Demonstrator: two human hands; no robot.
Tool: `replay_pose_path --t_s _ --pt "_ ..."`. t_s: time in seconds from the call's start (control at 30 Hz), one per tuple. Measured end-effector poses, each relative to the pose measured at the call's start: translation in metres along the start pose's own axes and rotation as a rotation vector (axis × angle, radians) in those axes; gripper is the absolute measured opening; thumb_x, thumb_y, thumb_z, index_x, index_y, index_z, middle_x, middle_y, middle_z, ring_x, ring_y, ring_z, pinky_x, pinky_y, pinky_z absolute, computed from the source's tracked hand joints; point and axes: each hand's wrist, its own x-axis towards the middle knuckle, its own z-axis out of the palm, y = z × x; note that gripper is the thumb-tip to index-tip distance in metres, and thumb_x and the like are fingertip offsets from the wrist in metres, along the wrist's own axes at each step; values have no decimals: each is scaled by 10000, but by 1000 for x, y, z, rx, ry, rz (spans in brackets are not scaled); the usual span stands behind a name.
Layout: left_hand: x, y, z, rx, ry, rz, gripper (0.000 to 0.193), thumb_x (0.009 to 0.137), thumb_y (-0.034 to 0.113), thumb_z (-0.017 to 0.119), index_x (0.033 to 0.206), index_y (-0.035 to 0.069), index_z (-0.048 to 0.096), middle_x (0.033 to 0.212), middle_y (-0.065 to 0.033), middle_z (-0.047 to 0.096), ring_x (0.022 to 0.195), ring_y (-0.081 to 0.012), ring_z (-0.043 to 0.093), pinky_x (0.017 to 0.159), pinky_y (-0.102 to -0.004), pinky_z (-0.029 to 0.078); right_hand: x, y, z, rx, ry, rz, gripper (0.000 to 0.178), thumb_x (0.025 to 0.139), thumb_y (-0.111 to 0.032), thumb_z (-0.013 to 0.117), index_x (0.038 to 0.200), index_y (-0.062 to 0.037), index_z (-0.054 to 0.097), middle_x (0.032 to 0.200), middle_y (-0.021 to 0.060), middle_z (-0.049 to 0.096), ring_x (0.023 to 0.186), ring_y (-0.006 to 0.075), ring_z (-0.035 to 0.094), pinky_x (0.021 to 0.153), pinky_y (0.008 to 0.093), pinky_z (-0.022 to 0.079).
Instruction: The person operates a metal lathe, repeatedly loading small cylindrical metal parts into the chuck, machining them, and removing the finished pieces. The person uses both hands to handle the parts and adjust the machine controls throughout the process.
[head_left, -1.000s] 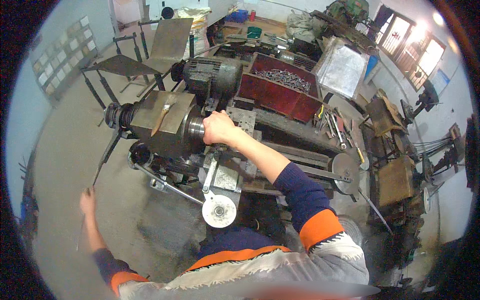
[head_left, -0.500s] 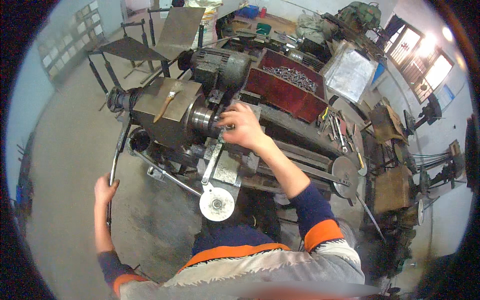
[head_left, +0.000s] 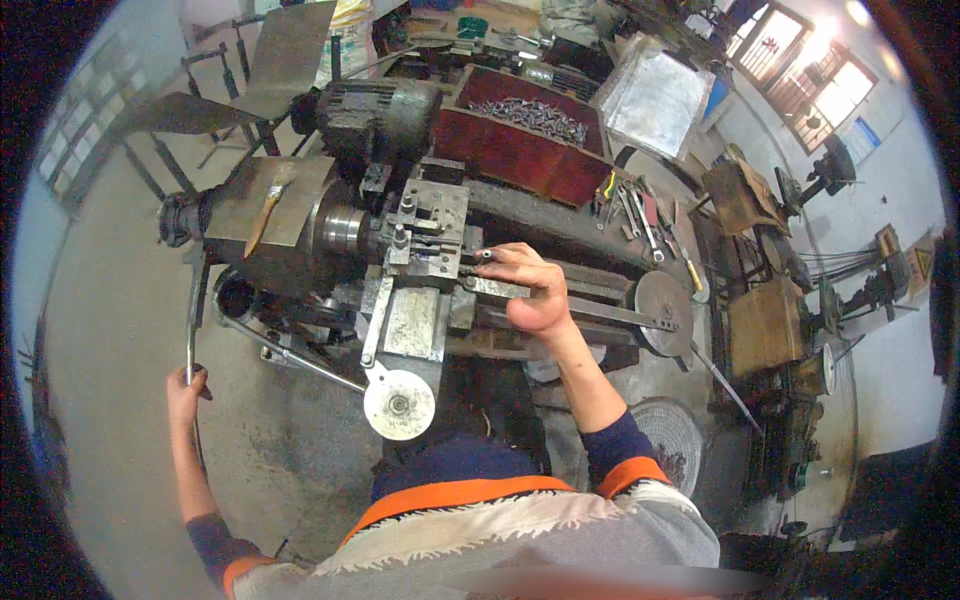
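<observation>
On the left, my left hand (head_left: pixel 187 388) is wrapped round a long metal lever (head_left: pixel 191 340) that comes down from the lathe's headstock (head_left: pixel 260 215). My right hand (head_left: pixel 537 290) is at the right end of the tool slide (head_left: pixel 430 225), palm down. Its thumb and fingers close round a small round metal part (head_left: pixel 486 256), mostly hidden by the fingertips. The shiny spindle nose (head_left: pixel 345 230) is left of the slide, with bolted tool blocks between it and my right hand. A flat link arm (head_left: pixel 377 320) joins the slide to a white disc (head_left: pixel 400 403).
A wooden-handled brush (head_left: pixel 264 217) lies on the headstock cover. Behind are a motor (head_left: pixel 375 120) and a dark red tray (head_left: pixel 510 160) heaped with small metal parts. Wrenches (head_left: pixel 645 225) lie to the right, above a round metal disc (head_left: pixel 664 313). A perforated basket (head_left: pixel 655 445) stands below.
My right hand has moved from beside the spindle nose to the right end of the tool slide, uncovering the tool blocks. My left hand stays on the lever. The view has shifted slightly.
</observation>
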Motion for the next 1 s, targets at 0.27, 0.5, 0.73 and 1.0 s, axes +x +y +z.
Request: replay_pose_path --t_s 0.27,0.5,0.73,1.0 --pt "5 -8 -1 -35 -79 -44 191 758 118 614 808 -54 547 621 -70 531 491 -154 552 440 -279 473 -1 7 -4 37 39 72 464 676 -368 611 920 23 668 957 137 649 911 258 581 835 348 424" --pt "5 -18 -3 -110 -97 -91 196 759 116 610 820 -59 545 621 -80 534 477 -160 551 450 -297 477 12 49 -34 -206 -177 208 198 564 -83 580 725 -52 691 792 113 656 792 220 619 736 306 479" --pt "7 -5 0 -26 -117 -9 181 757 108 610 783 -63 556 584 -63 520 459 -157 534 445 -300 474 91 73 -72 -650 90 204 508 549 -111 626 1056 -84 610 1160 198 533 1103 323 500 937 348 403" --pt "13 -52 -20 -116 -54 -141 272 764 219 673 869 -6 563 576 -89 540 463 -161 540 431 -325 467 -57 55 -35 -416 91 321 350 557 -137 606 893 -52 651 1010 156 604 864 293 610 759 345 488"
